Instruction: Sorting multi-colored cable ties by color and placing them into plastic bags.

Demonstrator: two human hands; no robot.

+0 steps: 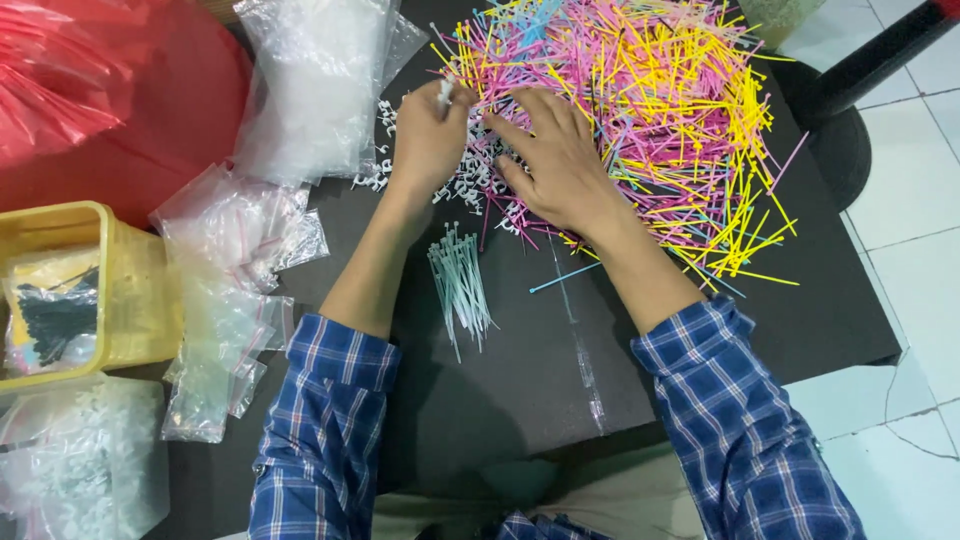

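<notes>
Cable ties (640, 110), pink and yellow, heaped on the dark counter (520, 390) just beyond the right hand (555, 160), whose open grip rests on small white clips (470, 185); left hand (430, 135) pinches one tie upright.

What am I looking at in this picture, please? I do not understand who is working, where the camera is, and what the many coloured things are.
There is no machine here: a person in a blue checked shirt works with bare hands. The one picture comes from a camera on the person's head, looking down. On the dark table lies a big pile of thin coloured sticks, pink, yellow and blue, beside small white clips. The left hand pinches a small pale piece in its fingers. The right hand rests spread on the clips, holding nothing visible. Nearer lies a bundle of pale cable ties. At the left are clear plastic bags and a yellow basket.
</notes>
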